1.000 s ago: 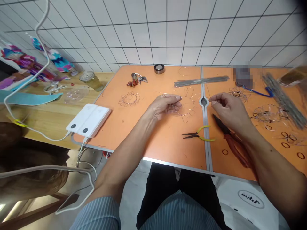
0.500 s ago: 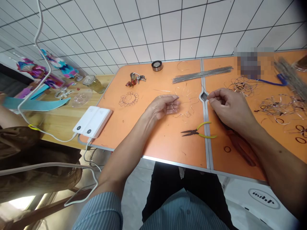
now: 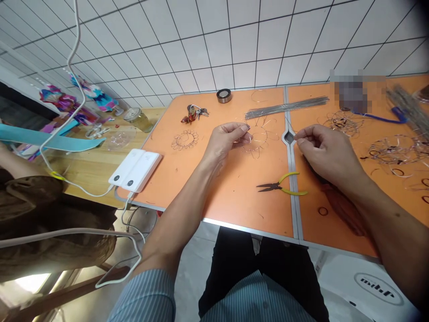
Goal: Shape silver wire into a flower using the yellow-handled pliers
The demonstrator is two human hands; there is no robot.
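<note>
Wire-shaping seems in hand, as the left hand (image 3: 229,141) pinches a thin, shiny, looped wire ring (image 3: 259,142) over the orange flat tabletop (image 3: 231,201), left of the right hand (image 3: 324,147), whose narrow pinch holds I cannot tell what, and further bending would call for steadiness.

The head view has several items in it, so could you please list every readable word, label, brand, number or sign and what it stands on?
None reads surely.
White object below the table: oval logo, upside down, too unclear to quote.
Two white devices: faint marks, too small to read.
No other text can be made out.
</note>
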